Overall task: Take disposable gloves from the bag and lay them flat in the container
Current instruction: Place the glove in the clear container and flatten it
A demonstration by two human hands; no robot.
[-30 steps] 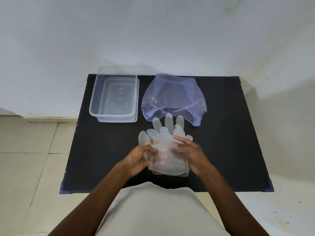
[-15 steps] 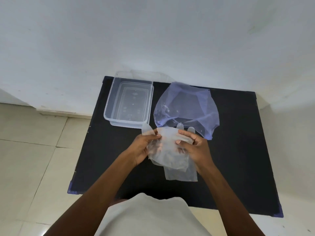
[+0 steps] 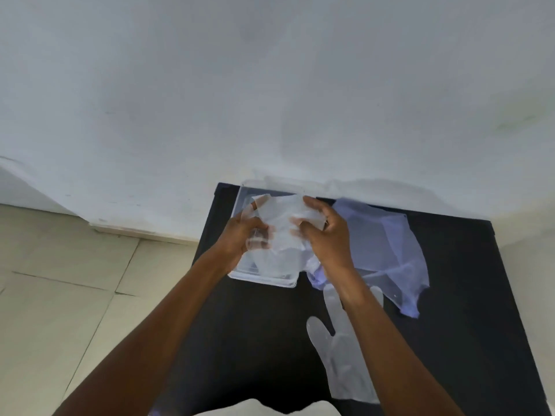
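Over the container [image 3: 240, 273], my left hand [image 3: 240, 235] and right hand [image 3: 326, 235] now pinch the glove [image 3: 282, 219], carried from mid-table; a second glove [image 3: 345, 355] lies near it, beside the bag [image 3: 381, 235]. Laying flat comes next.

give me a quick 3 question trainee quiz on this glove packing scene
1. True or false: both hands hold a clear plastic glove over the transparent rectangular container.
2. What lies flat on the black table under the right forearm?
3. The bluish plastic bag sits on which side of the container: A left, B right?

Key: 1 true; 2 another clear glove; 3 B. Left hand, right hand.
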